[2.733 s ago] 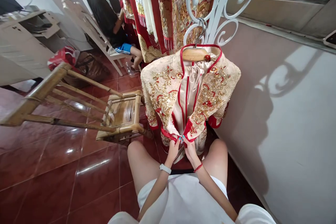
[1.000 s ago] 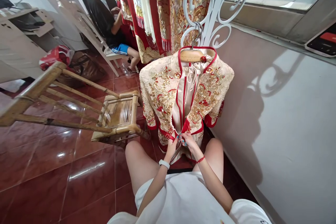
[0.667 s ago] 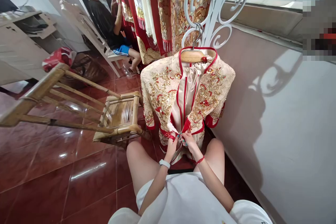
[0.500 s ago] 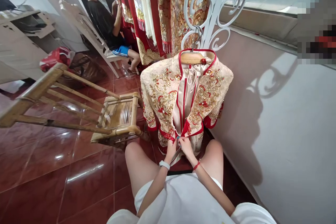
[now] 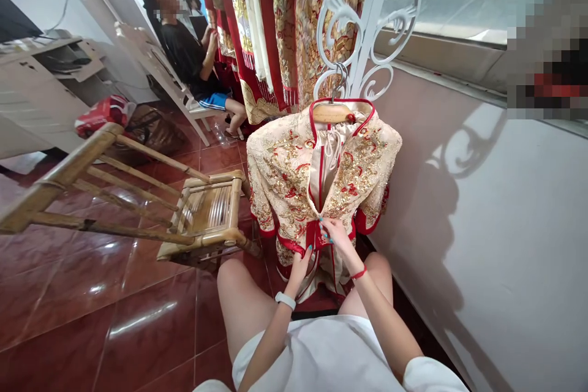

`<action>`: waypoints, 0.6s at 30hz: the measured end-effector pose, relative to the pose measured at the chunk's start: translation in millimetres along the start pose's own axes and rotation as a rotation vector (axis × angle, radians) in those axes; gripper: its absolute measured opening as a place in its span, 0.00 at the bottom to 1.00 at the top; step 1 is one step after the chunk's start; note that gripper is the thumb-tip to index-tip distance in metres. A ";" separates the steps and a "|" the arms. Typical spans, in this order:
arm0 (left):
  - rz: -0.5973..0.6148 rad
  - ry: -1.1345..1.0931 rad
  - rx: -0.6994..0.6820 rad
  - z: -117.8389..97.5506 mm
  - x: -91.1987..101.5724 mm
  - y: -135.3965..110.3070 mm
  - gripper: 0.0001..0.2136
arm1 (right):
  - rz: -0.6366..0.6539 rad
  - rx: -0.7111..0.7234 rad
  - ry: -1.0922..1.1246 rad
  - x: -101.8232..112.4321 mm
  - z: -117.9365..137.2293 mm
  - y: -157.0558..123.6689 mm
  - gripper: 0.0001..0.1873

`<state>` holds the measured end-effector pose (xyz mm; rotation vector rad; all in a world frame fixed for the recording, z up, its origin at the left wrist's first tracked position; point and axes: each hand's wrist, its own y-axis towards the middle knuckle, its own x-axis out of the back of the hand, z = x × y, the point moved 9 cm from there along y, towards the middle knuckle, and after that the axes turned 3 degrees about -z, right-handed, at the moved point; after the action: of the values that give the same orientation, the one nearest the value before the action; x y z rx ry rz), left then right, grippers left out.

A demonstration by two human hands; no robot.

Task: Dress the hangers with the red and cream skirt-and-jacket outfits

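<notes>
A cream jacket (image 5: 285,165) with gold and red embroidery and red trim hangs in front of me on a wooden hanger (image 5: 333,113). My left hand (image 5: 301,264) pinches its red-edged bottom hem, left of the front opening. Higher up, my right hand (image 5: 336,234) has its fingers pinched at the zipper pull, which is mostly hidden by the fingertips. Below that point the two front edges meet; above it they spread in a V, showing the pale lining and a drawstring (image 5: 334,146).
The hanger hooks on a white scrolled metal rack (image 5: 362,30), with embroidered garments (image 5: 316,24) behind. A bamboo chair (image 5: 209,202) stands at the left, a wall (image 5: 505,214) at the right. Further back, a person (image 5: 184,61) sits on a white chair (image 5: 151,67) beside a red bag (image 5: 101,115).
My right hand has moved up the jacket front, and the edges below it have come together. My left hand stays low at the hem, now apart from the right.
</notes>
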<state>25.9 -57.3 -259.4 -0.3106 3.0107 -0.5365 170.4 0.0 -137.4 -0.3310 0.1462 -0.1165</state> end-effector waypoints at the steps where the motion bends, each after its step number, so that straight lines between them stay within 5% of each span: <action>1: 0.039 0.054 0.003 -5.5 -0.9 -4.3 0.21 | -0.002 -0.009 0.001 -0.7 -6.7 -5.6 0.14; 4: 0.058 0.415 -0.139 -43.0 -4.3 -17.6 0.16 | -0.025 -0.024 0.028 -4.1 -23.5 -19.4 0.16; 7: -0.092 0.755 -0.377 -99.8 -16.2 -21.6 0.03 | -0.059 -0.013 0.077 -6.2 -27.3 -24.2 0.17; 9: -0.130 0.880 -0.430 -122.7 -30.9 -14.7 0.09 | -0.069 -0.008 0.101 -6.2 -26.4 -24.9 0.18; 14: -0.061 1.088 -0.453 -130.3 -54.4 6.8 0.11 | -0.049 -0.042 0.154 -5.6 -21.7 -24.6 0.20; 18: -0.020 1.177 -0.498 -134.3 -58.2 13.2 0.13 | -0.031 -0.035 0.227 -8.1 22.1 -3.6 0.19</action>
<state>66.7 12.0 -136.3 -0.0120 4.2694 0.1598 165.7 4.7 -114.6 -0.3544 0.3679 -0.1825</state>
